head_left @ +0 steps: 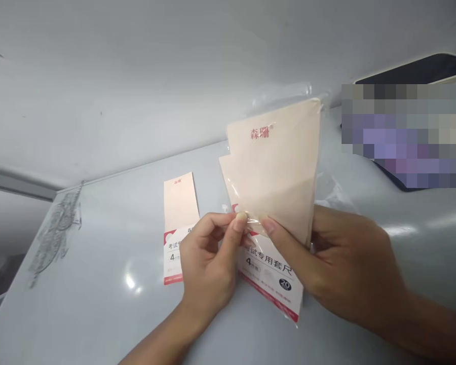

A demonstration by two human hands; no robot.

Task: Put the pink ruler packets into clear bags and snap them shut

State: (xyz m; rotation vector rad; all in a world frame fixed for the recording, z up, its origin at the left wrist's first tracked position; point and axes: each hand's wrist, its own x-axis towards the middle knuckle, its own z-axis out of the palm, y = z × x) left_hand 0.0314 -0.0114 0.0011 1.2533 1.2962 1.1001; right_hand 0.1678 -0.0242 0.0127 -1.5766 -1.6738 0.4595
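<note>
A stack of pale peach cards point(277, 167) in clear plastic wrapping is held upright above the table, with red characters near its top and a white label with a red edge at its lower part. My right hand point(349, 263) grips the stack from the right, thumb across its front. My left hand point(213, 258) pinches the clear plastic at the front of the stack, thumb against forefinger. Behind my left hand, a similar peach and white card point(178, 203) lies flat on the table, partly covered by the hand.
The glossy grey table point(110, 304) meets a pale wall point(137, 76) at the back. Clear pieces with dark markings point(57, 233) lie at the left edge. A dark device point(433, 70) and a blurred-out area are at the upper right.
</note>
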